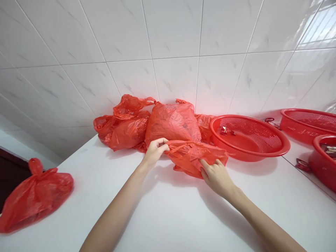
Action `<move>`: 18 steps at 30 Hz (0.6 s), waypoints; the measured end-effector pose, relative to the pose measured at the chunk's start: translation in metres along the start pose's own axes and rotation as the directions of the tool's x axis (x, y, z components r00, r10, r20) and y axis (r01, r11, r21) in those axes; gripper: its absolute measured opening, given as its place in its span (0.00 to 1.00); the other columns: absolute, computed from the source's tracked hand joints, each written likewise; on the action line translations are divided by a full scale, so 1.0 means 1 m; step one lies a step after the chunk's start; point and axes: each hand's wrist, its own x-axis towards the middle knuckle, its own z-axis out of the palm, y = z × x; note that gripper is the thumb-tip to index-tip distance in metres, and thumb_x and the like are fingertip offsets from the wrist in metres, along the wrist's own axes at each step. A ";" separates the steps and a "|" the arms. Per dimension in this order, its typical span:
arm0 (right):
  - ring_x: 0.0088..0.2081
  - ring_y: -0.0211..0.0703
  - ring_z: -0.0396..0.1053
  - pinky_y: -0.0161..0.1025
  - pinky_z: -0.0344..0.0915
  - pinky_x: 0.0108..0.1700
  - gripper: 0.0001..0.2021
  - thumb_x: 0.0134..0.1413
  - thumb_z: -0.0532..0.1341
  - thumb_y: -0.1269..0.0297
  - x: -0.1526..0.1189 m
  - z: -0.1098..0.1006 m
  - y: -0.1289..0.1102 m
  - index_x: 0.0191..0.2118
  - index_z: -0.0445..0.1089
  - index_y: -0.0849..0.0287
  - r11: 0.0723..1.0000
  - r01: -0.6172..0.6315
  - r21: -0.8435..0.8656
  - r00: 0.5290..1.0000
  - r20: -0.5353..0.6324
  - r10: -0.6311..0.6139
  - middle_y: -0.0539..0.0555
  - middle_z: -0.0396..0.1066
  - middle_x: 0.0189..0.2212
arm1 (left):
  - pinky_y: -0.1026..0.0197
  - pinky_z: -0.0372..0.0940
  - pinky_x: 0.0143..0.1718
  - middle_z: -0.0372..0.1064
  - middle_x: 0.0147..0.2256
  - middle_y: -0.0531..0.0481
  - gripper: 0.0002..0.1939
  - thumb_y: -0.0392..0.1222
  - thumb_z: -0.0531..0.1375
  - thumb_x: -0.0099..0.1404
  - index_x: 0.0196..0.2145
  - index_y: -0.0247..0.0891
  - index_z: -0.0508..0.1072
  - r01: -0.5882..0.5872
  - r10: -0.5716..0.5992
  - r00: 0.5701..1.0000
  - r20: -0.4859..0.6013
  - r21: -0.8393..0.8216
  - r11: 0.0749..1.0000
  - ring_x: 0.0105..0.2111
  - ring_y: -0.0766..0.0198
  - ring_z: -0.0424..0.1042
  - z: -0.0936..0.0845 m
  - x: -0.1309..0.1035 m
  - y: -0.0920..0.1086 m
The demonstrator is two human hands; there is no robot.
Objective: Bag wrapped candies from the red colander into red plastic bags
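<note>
A thin red plastic bag (187, 157), limp and crumpled, is stretched between my two hands above the white table. My left hand (156, 148) pinches one upper corner of it between thumb and fingers. At the other side my right hand (215, 173) grips the bag's lower right part, with the fingers curled into the film. Just behind it a full red plastic bag (173, 122) leans toward the tiled wall. Left of that one lies another filled red bag (128, 131) with loose, puffed-out handles.
A red colander (249, 154) with a few small wrapped pieces stands on the right. Farther right are another red basket (309, 122) and a red basin (324, 171). A knotted red bag (39, 196) sits at the left table edge. White wall tiles (175, 31) close off the back.
</note>
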 end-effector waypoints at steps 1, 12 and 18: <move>0.22 0.46 0.68 0.40 0.49 0.31 0.11 0.62 0.53 0.73 -0.001 -0.001 0.001 0.47 0.69 0.63 0.999 -0.043 0.013 0.999 0.032 0.042 0.53 0.73 0.20 | 0.62 0.62 0.31 0.68 0.24 0.55 0.06 0.39 0.61 0.44 0.25 0.38 0.73 -0.004 0.005 1.000 -0.019 0.050 0.999 0.26 0.65 0.66 -0.002 -0.001 0.002; 0.38 0.59 0.80 0.38 0.60 0.27 0.34 0.59 0.66 0.64 -0.003 -0.012 -0.027 0.66 0.52 0.64 0.984 -0.162 0.070 0.951 0.278 0.137 0.69 0.76 0.46 | 0.59 0.66 0.42 0.78 0.39 0.48 0.14 0.35 0.52 0.69 0.36 0.42 0.79 -0.575 0.264 0.762 0.592 0.430 0.696 0.40 0.58 0.75 0.042 -0.046 0.016; 0.43 0.59 0.79 0.40 0.65 0.34 0.31 0.60 0.64 0.63 -0.001 -0.019 -0.025 0.65 0.54 0.62 0.967 -0.253 0.040 0.901 0.374 0.220 0.66 0.75 0.46 | 0.59 0.53 0.28 0.67 0.23 0.52 0.17 0.34 0.47 0.69 0.22 0.40 0.63 -0.475 -0.227 0.777 0.588 0.783 0.402 0.25 0.60 0.66 0.040 -0.039 0.005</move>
